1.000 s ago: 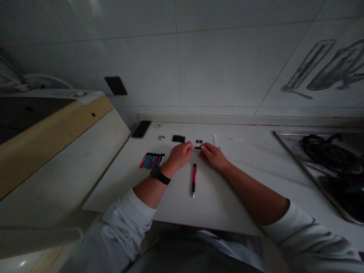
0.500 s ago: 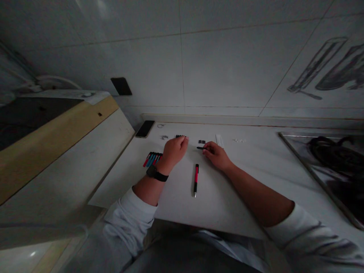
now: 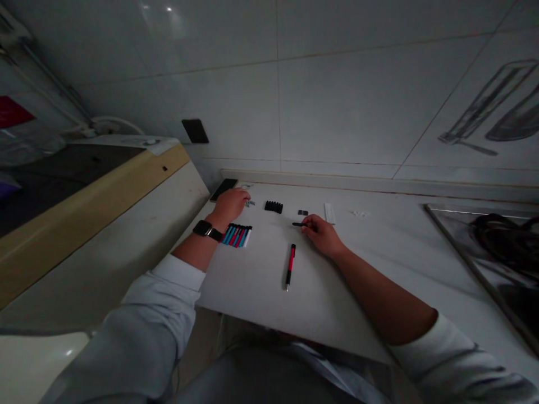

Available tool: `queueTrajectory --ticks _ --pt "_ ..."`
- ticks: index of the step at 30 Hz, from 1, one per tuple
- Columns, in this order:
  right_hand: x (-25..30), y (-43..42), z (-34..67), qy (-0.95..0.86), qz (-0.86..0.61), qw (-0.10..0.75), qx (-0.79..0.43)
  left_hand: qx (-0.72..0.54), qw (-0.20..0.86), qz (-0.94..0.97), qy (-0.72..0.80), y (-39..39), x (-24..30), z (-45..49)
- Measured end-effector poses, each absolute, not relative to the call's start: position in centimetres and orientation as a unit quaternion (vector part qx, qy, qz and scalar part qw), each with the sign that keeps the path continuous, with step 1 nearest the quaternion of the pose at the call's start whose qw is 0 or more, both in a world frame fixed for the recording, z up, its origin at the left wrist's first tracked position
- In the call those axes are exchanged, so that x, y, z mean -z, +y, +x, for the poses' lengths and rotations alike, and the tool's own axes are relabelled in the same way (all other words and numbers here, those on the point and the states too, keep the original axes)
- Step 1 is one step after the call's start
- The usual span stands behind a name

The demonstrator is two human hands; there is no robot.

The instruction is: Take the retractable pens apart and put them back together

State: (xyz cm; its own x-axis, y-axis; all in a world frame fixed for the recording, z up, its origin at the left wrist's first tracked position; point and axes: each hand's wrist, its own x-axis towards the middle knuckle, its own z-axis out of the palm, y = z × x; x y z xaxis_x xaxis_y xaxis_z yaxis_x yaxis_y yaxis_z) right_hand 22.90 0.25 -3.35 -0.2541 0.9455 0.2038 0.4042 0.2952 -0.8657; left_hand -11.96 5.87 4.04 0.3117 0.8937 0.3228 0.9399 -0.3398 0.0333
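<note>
My head camera looks forward and down from above the near edge of the bench (image 3: 252, 280) toward the wall (image 3: 337, 112) behind.

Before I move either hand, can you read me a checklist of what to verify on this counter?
1. Black part gripped by the right hand: ok, held near one end, the other end sticking out.
2. Left hand holding one of the small metal pieces: cannot tell; the fingertips are beside the pile.
3. Phone fully in view: not ok, the left hand partly hides it.
4. Red and black pen clear of both hands: ok, it lies apart from them.
5. Row of black pieces uncovered: ok, no hand over it.
</note>
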Motion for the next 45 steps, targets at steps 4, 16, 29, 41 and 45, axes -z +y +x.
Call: queueTrajectory --ticks 4,16,29,41,45 --pt "3.1 0.2 22.7 -0.708 -0.481 0.381 -0.350 0.091 0.071 -0.832 -0.542 7.1 -2.7 -12.0" --pt "3.0 0.2 22.5 -0.703 -0.479 0.384 -0.359 0.039 0.093 -0.839 -0.535 8.2 -1.0 -12.5" --pt "3.2 0.7 22.3 -0.660 -0.444 0.426 -0.431 0.124 0.053 -0.853 -0.504 5.3 -4.6 -9.4" --pt "3.0 0.3 22.6 -0.663 -0.487 0.433 -0.368 0.091 -0.036 -0.898 -0.428 -1.1 -1.5 1.2" --pt "2.8 0.4 22.4 -0.670 -0.480 0.437 -0.360 0.093 0.006 -0.866 -0.492 -0.2 -1.7 1.5"
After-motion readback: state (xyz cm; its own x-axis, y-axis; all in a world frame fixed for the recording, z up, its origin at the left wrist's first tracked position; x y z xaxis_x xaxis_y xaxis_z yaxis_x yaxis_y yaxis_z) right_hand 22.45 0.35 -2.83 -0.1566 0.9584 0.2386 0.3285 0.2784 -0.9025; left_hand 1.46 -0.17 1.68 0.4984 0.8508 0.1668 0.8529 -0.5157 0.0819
